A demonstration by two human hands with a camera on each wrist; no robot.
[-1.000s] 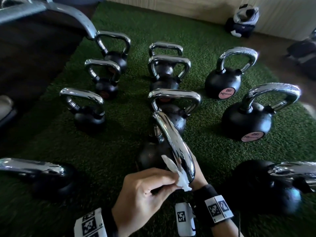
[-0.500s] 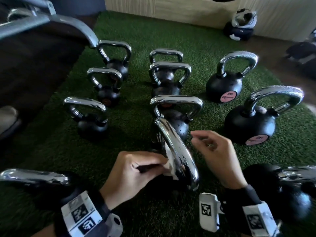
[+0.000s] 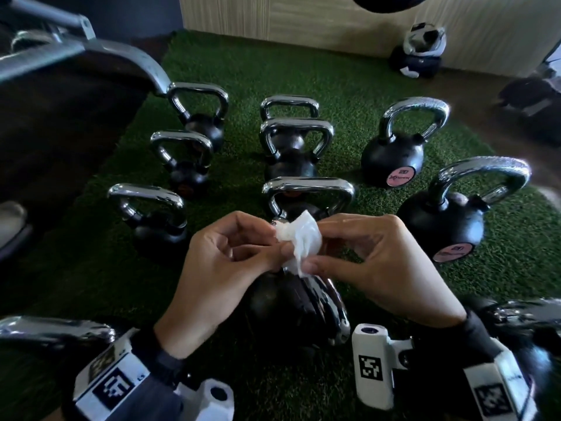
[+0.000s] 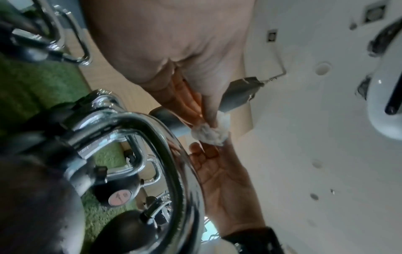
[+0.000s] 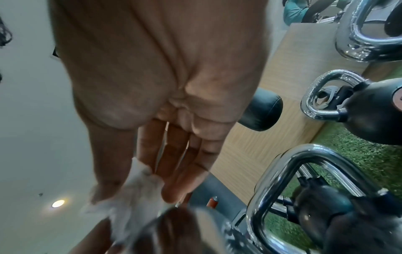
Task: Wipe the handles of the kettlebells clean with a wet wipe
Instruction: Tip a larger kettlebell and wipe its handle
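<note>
Both hands hold a crumpled white wet wipe [image 3: 299, 238] just above the nearest kettlebell [image 3: 273, 305]. That kettlebell is black, and its chrome handle [image 3: 329, 302] runs toward me below the hands. My left hand [image 3: 274, 247] pinches the wipe's left side with curled fingers. My right hand [image 3: 318, 243] pinches its right side between thumb and forefinger. The left wrist view shows the wipe [image 4: 210, 133] held between both hands, clear of the chrome handle [image 4: 167, 151]. In the right wrist view the wipe [image 5: 135, 194] hangs from thumb and fingers.
Several more chrome-handled black kettlebells stand in rows on the green turf [image 3: 349, 95], the closest one [image 3: 306, 196] just beyond my hands. Two bigger ones with pink labels [image 3: 443, 226] stand to the right. A grey metal machine frame [image 3: 91, 53] lies at the back left.
The left hand has lifted the wipe off the handle. The right hand came in from the right and took hold of the wipe too.
</note>
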